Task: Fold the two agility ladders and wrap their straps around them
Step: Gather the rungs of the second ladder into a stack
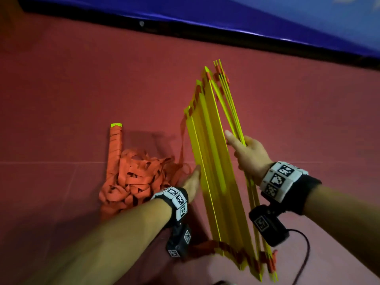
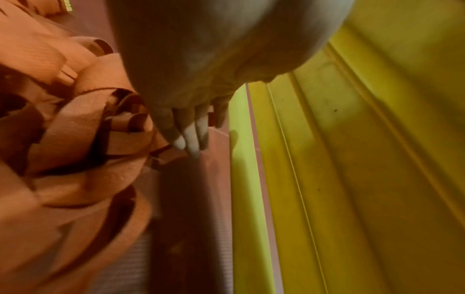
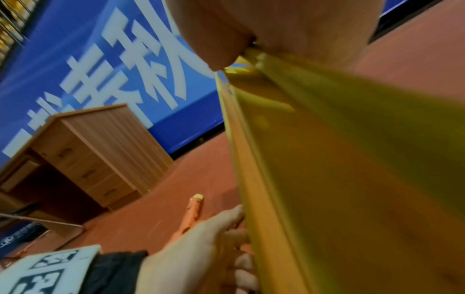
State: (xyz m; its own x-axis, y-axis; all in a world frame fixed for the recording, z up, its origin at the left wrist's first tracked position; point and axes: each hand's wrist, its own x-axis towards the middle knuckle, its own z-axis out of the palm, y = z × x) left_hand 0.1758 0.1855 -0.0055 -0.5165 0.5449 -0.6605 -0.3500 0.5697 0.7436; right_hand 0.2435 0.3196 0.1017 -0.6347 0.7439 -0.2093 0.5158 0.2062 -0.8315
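Several yellow rungs [image 1: 213,161] of one agility ladder stand on edge, fanned out over the red floor, with orange strap links at both ends. My right hand [image 1: 240,142] grips the rightmost rungs near their middle, thumb stretched along them. With its fingers straight, my left hand [image 1: 195,173] lies against the leftmost rung. In the left wrist view its fingers [image 2: 191,137] point down beside the rungs [image 2: 352,179]. A loose heap of orange strap [image 1: 139,177] lies to the left. Next to it is the other ladder [image 1: 115,149], bundled and wound in strap.
The red floor [image 1: 82,79] stretches out around the ladders. A blue banner wall [image 1: 246,17] runs along the back. In the right wrist view a wooden desk [image 3: 100,155] stands by the banner [image 3: 100,59]. A dark cable [image 1: 304,243] hangs from my right wrist.
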